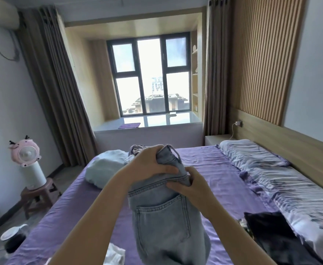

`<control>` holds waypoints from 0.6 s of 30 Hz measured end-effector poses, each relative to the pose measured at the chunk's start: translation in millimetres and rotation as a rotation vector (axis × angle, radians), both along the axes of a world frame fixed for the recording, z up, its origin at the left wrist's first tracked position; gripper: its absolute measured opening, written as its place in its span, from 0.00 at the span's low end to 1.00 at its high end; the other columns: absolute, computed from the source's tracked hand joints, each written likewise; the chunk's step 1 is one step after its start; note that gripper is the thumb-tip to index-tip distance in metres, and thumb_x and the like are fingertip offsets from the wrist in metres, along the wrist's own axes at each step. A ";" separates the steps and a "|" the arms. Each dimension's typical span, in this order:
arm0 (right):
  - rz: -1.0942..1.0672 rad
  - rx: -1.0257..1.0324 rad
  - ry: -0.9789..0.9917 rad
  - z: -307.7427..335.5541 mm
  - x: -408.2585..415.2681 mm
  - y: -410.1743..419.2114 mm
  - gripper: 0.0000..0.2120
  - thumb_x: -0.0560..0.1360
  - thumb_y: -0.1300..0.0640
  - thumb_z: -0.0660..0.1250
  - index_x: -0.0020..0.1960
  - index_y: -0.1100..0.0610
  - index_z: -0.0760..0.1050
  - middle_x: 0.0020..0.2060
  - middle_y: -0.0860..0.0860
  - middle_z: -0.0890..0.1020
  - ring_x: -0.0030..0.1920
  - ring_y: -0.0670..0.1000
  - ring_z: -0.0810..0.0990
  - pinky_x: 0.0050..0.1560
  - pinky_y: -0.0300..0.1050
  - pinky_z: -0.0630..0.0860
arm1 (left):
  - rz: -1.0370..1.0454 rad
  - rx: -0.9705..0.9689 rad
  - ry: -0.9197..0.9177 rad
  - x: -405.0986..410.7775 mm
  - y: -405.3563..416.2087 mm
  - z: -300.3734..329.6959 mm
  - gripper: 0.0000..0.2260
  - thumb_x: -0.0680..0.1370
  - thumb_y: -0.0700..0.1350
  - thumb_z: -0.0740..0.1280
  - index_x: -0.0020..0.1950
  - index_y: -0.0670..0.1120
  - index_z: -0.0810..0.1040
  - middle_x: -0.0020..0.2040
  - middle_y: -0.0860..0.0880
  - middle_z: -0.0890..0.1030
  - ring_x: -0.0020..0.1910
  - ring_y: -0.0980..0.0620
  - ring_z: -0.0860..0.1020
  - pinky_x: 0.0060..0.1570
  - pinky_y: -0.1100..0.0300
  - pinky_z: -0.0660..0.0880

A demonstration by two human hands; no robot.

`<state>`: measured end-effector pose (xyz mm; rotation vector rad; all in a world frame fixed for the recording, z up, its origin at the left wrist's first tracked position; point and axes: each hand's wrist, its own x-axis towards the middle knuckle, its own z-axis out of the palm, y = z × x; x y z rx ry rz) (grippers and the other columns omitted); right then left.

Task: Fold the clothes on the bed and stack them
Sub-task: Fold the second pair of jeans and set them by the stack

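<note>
a bed (214,169) with a purple sheet fills the lower half of the head view, running away toward a bay window (149,77) framed by brown curtains (57,92). a slatted wood panel (267,58) covers the wall on the right, above a low wooden headboard (290,148) where a charger (238,123) is plugged in. a patterned quilt (290,192) lies bunched along the right side of the bed, with a dark garment (271,238) just beside it near the bottom edge. a pale blue garment (103,169) lies in a heap on the far left part of the bed, and a bit of white cloth (114,255) shows at the bottom. on the floor to the left, a pink fan (25,153) stands on a small brown stool (36,196).

both bare forearms reach forward from the bottom of the view and meet over the middle of the bed. the left hand (147,163) is curled over the top of the jeans (162,217), thumb pressed across the waistband. the right hand (191,186) pinches the waistband just beside it, fingers bent into the denim. the jeans are light blue, held up above the sheet, a back pocket facing the camera and the legs hanging down toward the bottom edge.
</note>
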<state>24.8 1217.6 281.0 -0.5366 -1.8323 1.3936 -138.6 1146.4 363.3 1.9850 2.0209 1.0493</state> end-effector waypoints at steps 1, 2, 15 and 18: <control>0.035 -0.016 -0.033 -11.8 3.7 -1.1 0.18 0.64 0.51 0.79 0.49 0.53 0.77 0.40 0.49 0.83 0.43 0.48 0.82 0.42 0.44 0.79 | -0.006 -0.004 -0.005 0.5 -2.5 -7.6 0.22 0.61 0.63 0.76 0.42 0.49 0.76 0.37 0.56 0.77 0.35 0.57 0.73 0.44 0.59 0.73; 0.070 -0.034 -0.074 -23.2 7.4 -2.0 0.18 0.63 0.48 0.78 0.49 0.52 0.78 0.42 0.50 0.84 0.45 0.49 0.82 0.45 0.46 0.78 | -0.007 -0.025 -0.004 -0.1 -6.3 -13.8 0.24 0.61 0.62 0.77 0.43 0.45 0.75 0.37 0.55 0.76 0.35 0.57 0.71 0.43 0.58 0.73; 0.125 -0.012 -0.158 -79.4 21.4 -17.5 0.11 0.67 0.58 0.77 0.44 0.44 0.81 0.37 0.42 0.82 0.38 0.41 0.77 0.39 0.36 0.74 | 0.318 0.024 -0.312 -65.9 -112.5 -84.5 0.27 0.62 0.51 0.78 0.58 0.47 0.77 0.50 0.60 0.79 0.50 0.66 0.77 0.50 0.74 0.69; 0.156 0.050 -0.162 -67.3 18.0 -25.4 0.12 0.67 0.57 0.77 0.47 0.44 0.81 0.42 0.42 0.84 0.44 0.44 0.80 0.44 0.41 0.77 | 0.451 -0.059 -0.408 -66.7 -129.4 -116.5 0.40 0.65 0.46 0.79 0.73 0.46 0.63 0.58 0.59 0.74 0.58 0.59 0.74 0.54 0.75 0.67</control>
